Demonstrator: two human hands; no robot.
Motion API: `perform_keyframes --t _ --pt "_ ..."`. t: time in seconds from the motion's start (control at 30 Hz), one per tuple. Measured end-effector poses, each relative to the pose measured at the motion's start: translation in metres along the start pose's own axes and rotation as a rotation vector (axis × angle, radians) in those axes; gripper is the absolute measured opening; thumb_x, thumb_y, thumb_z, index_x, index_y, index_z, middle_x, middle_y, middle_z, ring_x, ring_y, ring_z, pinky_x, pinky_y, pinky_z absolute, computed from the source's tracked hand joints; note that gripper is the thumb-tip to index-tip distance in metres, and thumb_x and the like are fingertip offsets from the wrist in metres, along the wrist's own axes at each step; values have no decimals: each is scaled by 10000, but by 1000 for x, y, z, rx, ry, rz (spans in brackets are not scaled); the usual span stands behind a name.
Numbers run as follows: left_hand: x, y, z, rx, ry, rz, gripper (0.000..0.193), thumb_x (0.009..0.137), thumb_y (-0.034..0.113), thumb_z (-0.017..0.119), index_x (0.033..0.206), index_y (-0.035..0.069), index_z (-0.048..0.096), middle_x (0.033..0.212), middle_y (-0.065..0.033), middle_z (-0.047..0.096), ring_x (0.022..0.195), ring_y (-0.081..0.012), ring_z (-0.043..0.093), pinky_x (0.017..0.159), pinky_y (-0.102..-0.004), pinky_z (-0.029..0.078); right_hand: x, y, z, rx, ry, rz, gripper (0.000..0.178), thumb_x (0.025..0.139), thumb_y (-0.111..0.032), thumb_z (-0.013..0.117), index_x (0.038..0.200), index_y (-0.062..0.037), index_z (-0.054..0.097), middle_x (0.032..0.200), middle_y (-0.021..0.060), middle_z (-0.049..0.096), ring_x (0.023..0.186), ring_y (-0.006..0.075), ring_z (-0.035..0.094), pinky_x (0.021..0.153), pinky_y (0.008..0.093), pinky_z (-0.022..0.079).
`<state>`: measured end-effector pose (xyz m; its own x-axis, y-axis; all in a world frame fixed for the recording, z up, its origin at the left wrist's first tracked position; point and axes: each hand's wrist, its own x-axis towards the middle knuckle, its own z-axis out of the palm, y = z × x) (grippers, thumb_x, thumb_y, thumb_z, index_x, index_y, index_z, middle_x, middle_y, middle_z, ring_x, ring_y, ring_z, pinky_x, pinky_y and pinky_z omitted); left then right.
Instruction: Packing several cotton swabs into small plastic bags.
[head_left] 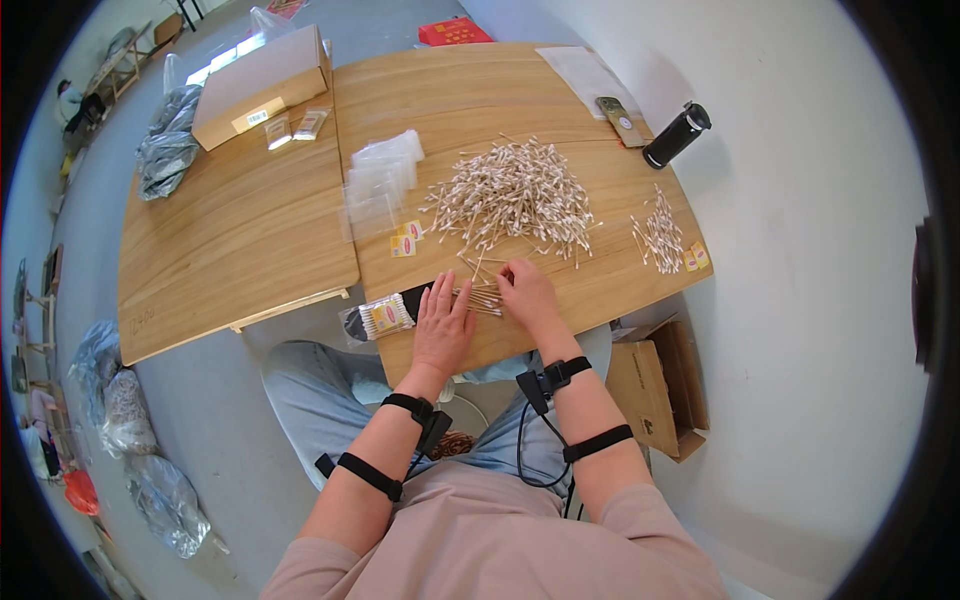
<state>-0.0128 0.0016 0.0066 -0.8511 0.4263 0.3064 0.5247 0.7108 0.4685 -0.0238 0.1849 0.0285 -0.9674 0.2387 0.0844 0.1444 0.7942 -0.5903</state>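
Note:
Between my hands on the table's near edge lies a small bunch of cotton swabs (482, 299), roughly lined up side by side. My left hand (442, 327) rests with fingers stretched out along the left side of the bunch. My right hand (527, 295) is at its right, fingers bent and fingertips pinched at swab sticks. Just left of my left hand is a clear bag packed with swabs (385, 316) and a yellow card. A dark flat object (416, 298) is partly covered by that hand. Beyond my hands rises a large heap of loose cotton swabs (520, 195).
Clear bags (383, 175) and yellow cards (404, 241) lie left of the heap. At right are a smaller swab pile (660, 238), a phone (620, 121) and a black bottle (677, 135). A cardboard box (262, 88) stands far left; an open carton (648, 395) sits below the table.

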Motion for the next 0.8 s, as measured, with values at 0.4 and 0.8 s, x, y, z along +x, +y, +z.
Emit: perform_keyframes --t 0.4,0.8 --pt "1 4 -3 82 -67 -12 533 931 358 565 1417 157 478 1549 -157 293 1438 -318 271 1165 -499 214 4 -14 -1 91 -100 65 202 796 -253 708 885 -86 638 882 108 645 819 319 641 695 426 512" --pt "0 0 -4 -4 -31 -17 535 922 301 591 1411 123 471 1519 -168 338 1417 -329 308 1161 -482 240 2 -11 -3 -13 -263 -105 125 817 -162 655 931 -111 646 927 105 633 866 322 633 723 439 518"
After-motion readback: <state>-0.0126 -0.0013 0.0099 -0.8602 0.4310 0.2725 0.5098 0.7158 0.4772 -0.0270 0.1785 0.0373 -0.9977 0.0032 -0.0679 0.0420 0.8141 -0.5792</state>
